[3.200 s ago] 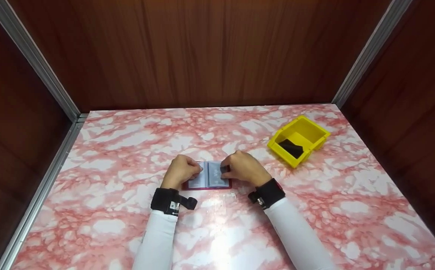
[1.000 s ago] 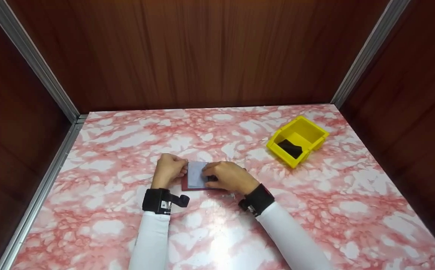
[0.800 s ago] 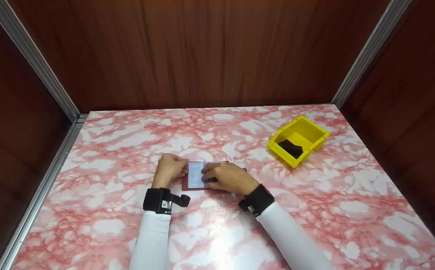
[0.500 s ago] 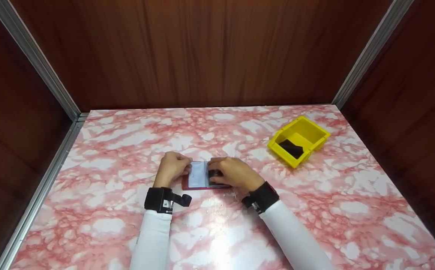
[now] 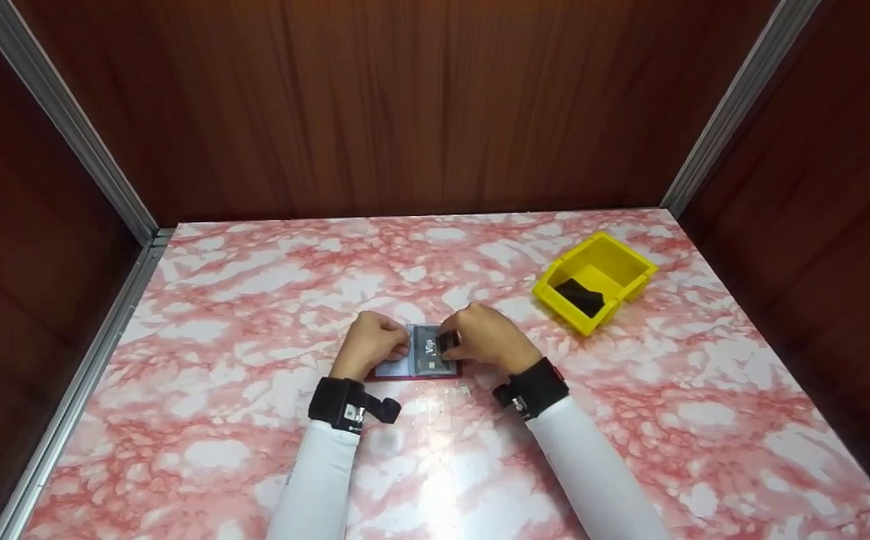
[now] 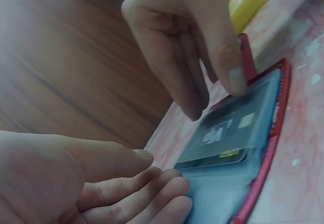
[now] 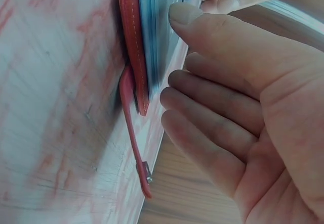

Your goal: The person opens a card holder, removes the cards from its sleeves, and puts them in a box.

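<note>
A red card holder (image 7: 133, 46) lies spread on the table, its clear sleeves facing up. In the right-hand sleeve sits a dark card (image 5: 427, 354) marked "Vip", which the left wrist view also shows with a pale chip. My left hand (image 5: 369, 345) rests at the left sleeve (image 5: 392, 369), fingers loosely bent and holding nothing visible. Over the card's right end is my right hand (image 5: 489, 339), thumb and fingers apart with nothing gripped; its thumb is at the sleeve edge in the left wrist view. A red snap strap (image 7: 132, 130) sticks out from the holder.
A yellow bin (image 5: 566, 310) stands at the back right with a dark flat item (image 5: 579, 297) inside. Brown wood-grain panels (image 5: 405, 112) wall off the back and sides of the red-and-white marbled table (image 5: 270, 277).
A clear leaf has been turned over to the left. My right hand has drawn back rightward, uncovering the dark card, while my left hand has shifted right onto the left sleeve.
</note>
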`<action>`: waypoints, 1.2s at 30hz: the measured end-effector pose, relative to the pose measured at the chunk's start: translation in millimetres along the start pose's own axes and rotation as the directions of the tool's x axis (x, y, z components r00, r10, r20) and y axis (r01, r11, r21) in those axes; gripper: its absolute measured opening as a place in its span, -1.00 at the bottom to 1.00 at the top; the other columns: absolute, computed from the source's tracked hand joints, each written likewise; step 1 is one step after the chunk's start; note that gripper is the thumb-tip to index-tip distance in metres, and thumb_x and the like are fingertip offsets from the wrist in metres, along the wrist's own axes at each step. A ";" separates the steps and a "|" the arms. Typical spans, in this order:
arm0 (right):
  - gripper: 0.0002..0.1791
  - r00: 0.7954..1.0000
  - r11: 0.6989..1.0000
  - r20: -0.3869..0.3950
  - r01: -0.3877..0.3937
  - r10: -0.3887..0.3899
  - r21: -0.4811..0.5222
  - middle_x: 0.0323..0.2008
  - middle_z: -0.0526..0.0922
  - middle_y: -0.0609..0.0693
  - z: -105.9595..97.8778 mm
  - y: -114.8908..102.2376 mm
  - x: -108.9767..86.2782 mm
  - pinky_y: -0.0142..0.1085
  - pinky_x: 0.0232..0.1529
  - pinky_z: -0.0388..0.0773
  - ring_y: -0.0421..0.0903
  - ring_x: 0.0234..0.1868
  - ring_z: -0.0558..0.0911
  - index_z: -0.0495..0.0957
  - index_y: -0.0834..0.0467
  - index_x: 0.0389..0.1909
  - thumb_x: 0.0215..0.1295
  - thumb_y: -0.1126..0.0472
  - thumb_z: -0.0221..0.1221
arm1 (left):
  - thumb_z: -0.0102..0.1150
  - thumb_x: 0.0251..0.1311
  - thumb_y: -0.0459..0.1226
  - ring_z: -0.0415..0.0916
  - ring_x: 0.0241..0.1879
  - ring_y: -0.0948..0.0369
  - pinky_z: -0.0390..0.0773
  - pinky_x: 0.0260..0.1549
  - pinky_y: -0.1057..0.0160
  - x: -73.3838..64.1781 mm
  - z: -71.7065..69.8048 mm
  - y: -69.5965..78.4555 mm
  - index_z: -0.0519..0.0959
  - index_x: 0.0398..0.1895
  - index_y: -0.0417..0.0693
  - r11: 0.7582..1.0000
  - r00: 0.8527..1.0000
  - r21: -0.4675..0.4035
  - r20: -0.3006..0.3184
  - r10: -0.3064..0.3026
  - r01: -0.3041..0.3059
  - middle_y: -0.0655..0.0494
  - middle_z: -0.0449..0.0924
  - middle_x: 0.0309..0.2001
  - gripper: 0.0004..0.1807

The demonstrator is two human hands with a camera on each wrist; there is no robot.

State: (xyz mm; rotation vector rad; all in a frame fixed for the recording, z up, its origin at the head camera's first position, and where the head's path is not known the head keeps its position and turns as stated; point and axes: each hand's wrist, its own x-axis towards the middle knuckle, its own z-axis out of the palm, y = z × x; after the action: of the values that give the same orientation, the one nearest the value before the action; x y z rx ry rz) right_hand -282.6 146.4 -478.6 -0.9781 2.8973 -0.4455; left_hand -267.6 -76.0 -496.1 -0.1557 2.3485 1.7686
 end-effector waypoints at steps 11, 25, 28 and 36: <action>-0.66 0.998 0.999 -0.009 -0.054 0.054 0.003 -0.13 0.91 0.00 3.4 -0.6 -1.2 -0.11 0.00 0.83 -0.14 -0.21 0.77 0.87 0.11 -0.04 0.20 0.09 0.62 | 0.27 0.31 -0.45 0.70 -0.47 0.23 0.82 -0.39 0.34 0.3 3.5 -2.8 0.74 -0.17 -0.43 1.000 1.000 -0.023 0.017 -0.011 0.011 -0.07 0.78 -0.44 -0.84; -0.73 0.996 0.996 -0.018 -0.081 0.082 0.048 -0.13 0.91 0.02 4.8 -0.7 -0.8 -0.09 0.04 0.80 -0.09 -0.17 0.76 0.89 0.12 -0.09 0.20 0.17 0.61 | 0.30 0.32 -0.43 0.70 -0.48 0.23 0.81 -0.41 0.35 -0.5 1.4 -1.2 0.73 -0.18 -0.41 1.000 1.000 -0.001 0.003 -0.019 0.019 -0.02 0.74 -0.47 -0.86; -0.75 0.996 0.995 -0.020 -0.087 0.088 0.041 -0.16 0.91 0.02 5.0 -1.3 -1.1 -0.08 0.01 0.80 -0.09 -0.21 0.74 0.89 0.12 -0.12 0.19 0.19 0.61 | 0.28 0.31 -0.44 0.70 -0.49 0.23 0.82 -0.41 0.33 -2.3 2.5 1.6 0.73 -0.19 -0.39 1.000 1.000 -0.004 0.000 -0.009 0.009 -0.03 0.74 -0.47 -0.87; -0.78 0.996 0.997 -0.045 -0.078 0.078 0.001 -0.26 0.88 -0.01 4.4 -2.7 -2.1 -0.08 -0.05 0.81 -0.10 -0.27 0.71 0.88 0.13 -0.16 0.16 0.24 0.61 | 0.25 0.31 -0.46 0.71 -0.48 0.22 0.80 -0.43 0.35 -3.7 6.1 4.2 0.74 -0.17 -0.41 1.000 1.000 0.003 0.014 0.005 -0.005 -0.06 0.76 -0.45 -0.85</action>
State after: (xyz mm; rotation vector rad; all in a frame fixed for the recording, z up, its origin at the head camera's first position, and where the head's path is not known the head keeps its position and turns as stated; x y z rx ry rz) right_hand -278.7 144.5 -482.1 -0.8629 2.9626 -0.4677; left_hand -264.2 -69.2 -492.9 -0.1365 2.3435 1.7628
